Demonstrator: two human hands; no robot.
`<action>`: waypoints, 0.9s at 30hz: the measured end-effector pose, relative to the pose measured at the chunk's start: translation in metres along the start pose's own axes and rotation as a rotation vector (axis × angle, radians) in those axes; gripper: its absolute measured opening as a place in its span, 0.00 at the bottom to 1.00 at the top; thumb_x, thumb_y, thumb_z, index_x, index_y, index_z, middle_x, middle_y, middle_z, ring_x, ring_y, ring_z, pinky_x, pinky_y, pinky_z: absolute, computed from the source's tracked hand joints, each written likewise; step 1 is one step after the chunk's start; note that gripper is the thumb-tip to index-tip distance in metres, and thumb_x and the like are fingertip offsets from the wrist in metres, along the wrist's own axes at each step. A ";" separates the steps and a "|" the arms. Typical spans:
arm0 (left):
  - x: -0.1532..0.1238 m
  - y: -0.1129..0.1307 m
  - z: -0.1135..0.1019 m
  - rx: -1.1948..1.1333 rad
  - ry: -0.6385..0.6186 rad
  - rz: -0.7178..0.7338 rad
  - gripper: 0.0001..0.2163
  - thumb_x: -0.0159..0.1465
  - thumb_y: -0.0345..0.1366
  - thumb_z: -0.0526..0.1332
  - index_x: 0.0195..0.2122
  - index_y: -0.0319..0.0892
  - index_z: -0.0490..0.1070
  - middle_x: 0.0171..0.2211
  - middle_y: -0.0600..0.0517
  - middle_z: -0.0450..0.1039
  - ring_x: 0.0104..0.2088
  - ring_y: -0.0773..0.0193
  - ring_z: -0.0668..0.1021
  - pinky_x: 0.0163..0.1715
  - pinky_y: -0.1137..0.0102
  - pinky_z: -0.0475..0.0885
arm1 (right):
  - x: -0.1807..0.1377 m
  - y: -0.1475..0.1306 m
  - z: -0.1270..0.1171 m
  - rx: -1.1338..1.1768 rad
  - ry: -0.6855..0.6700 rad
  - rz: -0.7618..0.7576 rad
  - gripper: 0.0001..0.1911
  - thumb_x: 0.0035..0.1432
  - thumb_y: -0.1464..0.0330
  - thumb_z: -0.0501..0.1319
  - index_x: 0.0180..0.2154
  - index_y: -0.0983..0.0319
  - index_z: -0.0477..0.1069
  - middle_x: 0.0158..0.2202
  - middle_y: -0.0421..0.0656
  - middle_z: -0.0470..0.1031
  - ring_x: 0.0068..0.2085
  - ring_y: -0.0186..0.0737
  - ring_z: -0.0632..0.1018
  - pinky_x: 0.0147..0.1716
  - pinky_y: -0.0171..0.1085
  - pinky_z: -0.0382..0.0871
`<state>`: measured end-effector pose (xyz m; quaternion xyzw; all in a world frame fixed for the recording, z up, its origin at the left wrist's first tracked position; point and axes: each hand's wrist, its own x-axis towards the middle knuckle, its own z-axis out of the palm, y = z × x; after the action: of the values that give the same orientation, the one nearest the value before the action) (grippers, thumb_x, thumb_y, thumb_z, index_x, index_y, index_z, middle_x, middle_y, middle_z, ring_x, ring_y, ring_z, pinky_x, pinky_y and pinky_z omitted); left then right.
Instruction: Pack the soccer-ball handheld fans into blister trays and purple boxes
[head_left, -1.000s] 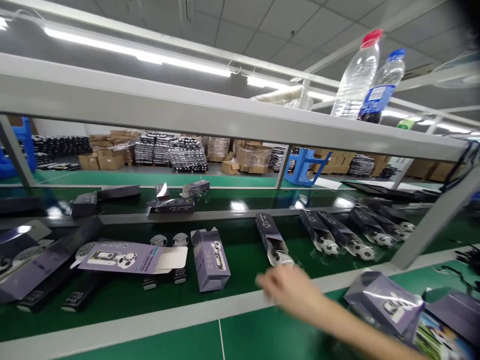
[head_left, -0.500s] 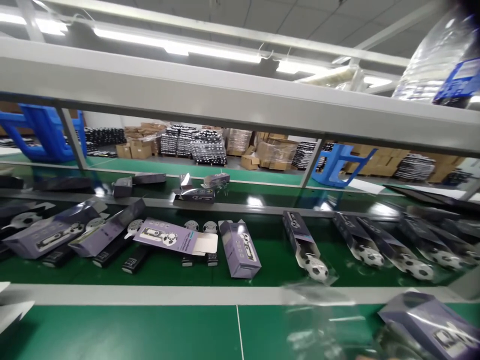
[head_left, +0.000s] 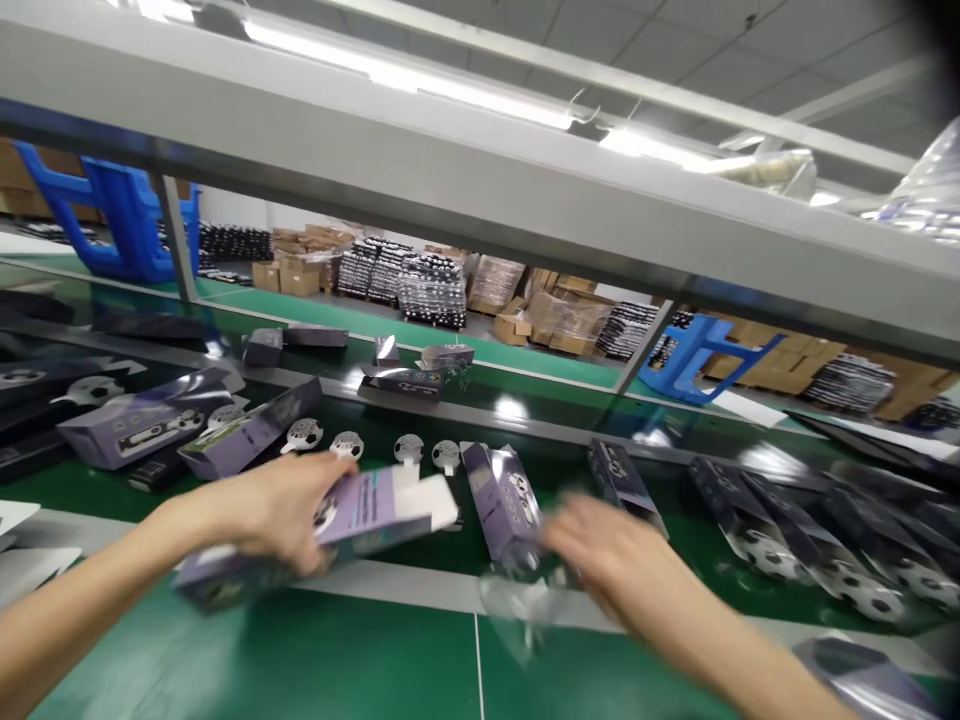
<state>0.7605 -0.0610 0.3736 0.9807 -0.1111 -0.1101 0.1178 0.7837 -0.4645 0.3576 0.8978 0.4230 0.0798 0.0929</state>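
My left hand (head_left: pixel 281 510) is closed around a purple printed carton (head_left: pixel 367 510), which lies tilted with its white end flap sticking out to the right. My right hand (head_left: pixel 600 545) is smeared by motion, its fingers bent together at a clear plastic insert (head_left: pixel 525 600) that hangs over the belt's front rail. The insert's exact shape is blurred. Just left of the right fingertips, another purple carton (head_left: pixel 499 505) rests on the green belt. Behind the left hand lie several flat football-patterned discs (head_left: pixel 409 450).
More cartons (head_left: pixel 150 420) lie at the left. On the right, several dark cartons (head_left: pixel 757 520) have football-patterned ends showing. A grey shelf beam (head_left: pixel 450 160) crosses above. Blue stools (head_left: pixel 690 360) and stacked cardboard boxes (head_left: pixel 570 315) stand beyond.
My left hand has come into view and lifted the purple carton off the belt, toward me. My right hand has come up from the lower right, and the clear plastic has shifted left.
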 end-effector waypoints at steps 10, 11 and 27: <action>-0.077 0.018 0.056 -0.095 -0.120 -0.318 0.36 0.47 0.50 0.66 0.57 0.40 0.70 0.50 0.38 0.74 0.46 0.39 0.78 0.47 0.48 0.72 | 0.217 0.040 0.066 -0.210 -0.258 -0.744 0.20 0.55 0.80 0.63 0.49 0.64 0.74 0.48 0.50 0.78 0.49 0.44 0.77 0.52 0.40 0.69; -0.078 0.020 0.051 -0.064 -0.114 -0.335 0.35 0.47 0.49 0.65 0.56 0.40 0.69 0.50 0.39 0.74 0.45 0.39 0.78 0.46 0.48 0.72 | 0.209 0.043 0.060 -0.202 -0.234 -0.681 0.20 0.53 0.79 0.65 0.49 0.65 0.74 0.47 0.50 0.78 0.49 0.46 0.77 0.51 0.41 0.69; -0.048 0.047 0.030 -0.400 -0.004 0.165 0.37 0.63 0.59 0.61 0.72 0.63 0.51 0.75 0.56 0.49 0.73 0.43 0.55 0.70 0.44 0.55 | 0.062 0.060 -0.015 0.173 -0.267 0.516 0.13 0.56 0.60 0.65 0.39 0.60 0.79 0.36 0.46 0.82 0.37 0.46 0.81 0.31 0.35 0.62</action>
<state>0.6990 -0.0998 0.3657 0.9252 -0.1672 -0.1219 0.3182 0.8639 -0.4525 0.3907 0.9828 0.1704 -0.0542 0.0473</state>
